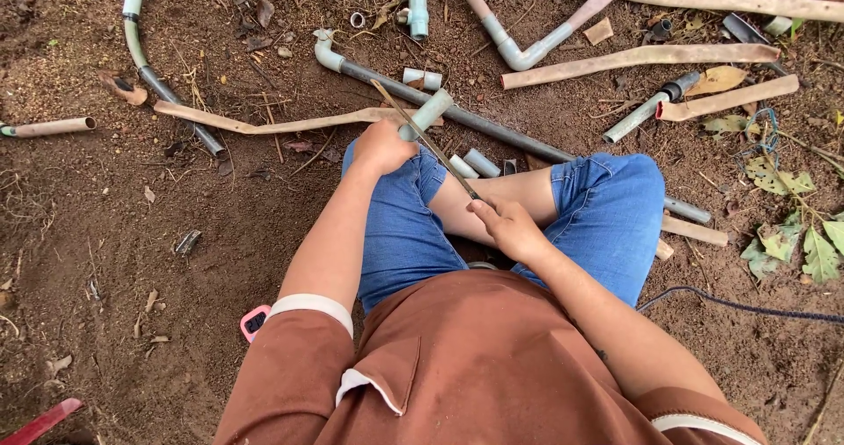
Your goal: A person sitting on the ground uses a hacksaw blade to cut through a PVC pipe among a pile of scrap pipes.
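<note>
I sit cross-legged on bare soil in blue jeans and a brown shirt. My left hand (381,147) grips a short grey plastic pipe piece (428,113) held over my left knee, its open end pointing away. My right hand (508,225) holds the near end of a thin saw blade (425,139), which runs diagonally up-left and lies across the pipe piece just beyond my left hand's fingers.
Many pipes lie on the dirt ahead: a long dark pipe with an elbow (457,113), an angled grey pipe (525,47), tan pipes (642,56), short offcuts (480,163), a tee fitting (415,14). A pink object (255,322) lies by my left elbow; a black cable (747,306) at right.
</note>
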